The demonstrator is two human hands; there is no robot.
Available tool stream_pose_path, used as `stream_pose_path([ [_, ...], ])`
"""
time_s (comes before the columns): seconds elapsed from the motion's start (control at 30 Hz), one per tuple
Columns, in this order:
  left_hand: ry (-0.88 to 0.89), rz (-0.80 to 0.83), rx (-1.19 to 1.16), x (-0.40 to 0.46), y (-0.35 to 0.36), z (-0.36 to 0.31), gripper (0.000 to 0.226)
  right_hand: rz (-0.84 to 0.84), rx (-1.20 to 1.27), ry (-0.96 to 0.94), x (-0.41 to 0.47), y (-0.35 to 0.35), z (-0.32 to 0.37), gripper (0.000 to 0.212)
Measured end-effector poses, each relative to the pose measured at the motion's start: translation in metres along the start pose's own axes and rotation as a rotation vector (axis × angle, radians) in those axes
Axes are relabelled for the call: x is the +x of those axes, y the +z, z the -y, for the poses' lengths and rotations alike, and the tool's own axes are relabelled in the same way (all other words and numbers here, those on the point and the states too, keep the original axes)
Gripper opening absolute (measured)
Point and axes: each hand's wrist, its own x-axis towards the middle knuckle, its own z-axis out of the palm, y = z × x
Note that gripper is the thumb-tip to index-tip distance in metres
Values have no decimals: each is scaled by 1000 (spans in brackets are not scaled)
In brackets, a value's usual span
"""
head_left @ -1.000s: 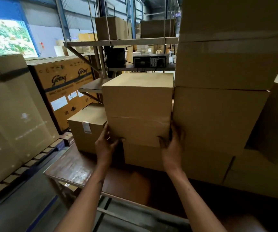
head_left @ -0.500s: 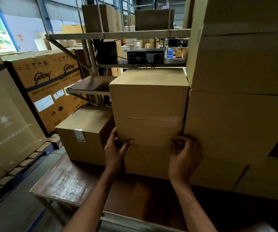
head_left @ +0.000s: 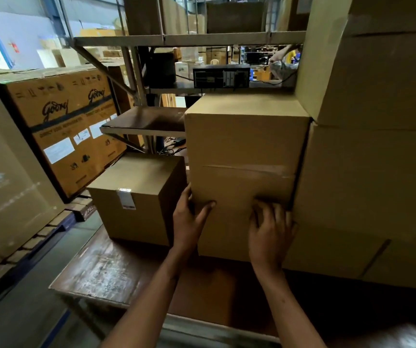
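Along the right side of the bench, a tall stack of big boxes, plain brown, up past the top of the view. Behind the bench's far edge, a metal shelf rack with more boxes up high. Off the left edge, on wooden slats, a large printed box with dark writing and white papers on its front. At the middle of the far edge, the middle box: brown, upright, a strip of tape across its front, right side tight against the stack. Near the far left corner, a small box with a white label over its top front edge, just beside the middle box. On the rack, a black device. Left hand wrapped round the low left corner of the middle box, thumb flat on the front, fingers tucked along the side. Right hand low on the front by the right edge, fingers bent, tips pressed to the cardboard; no telling about a real hold there.
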Motion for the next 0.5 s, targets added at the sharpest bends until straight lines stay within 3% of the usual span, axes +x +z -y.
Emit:
stream_pose_path([
  [0.13, 18, -18, -2, -15, -12, 4, 79, 93, 120, -29, -12, 9, 24, 25],
  [0.33, -8, -136, 28, -26, -55, 21, 61, 400, 517, -20, -27, 30, 71, 24],
  [0.5, 68, -117, 329, -14, -113, 47, 58, 608, 734, -23, -39, 61, 121, 29],
])
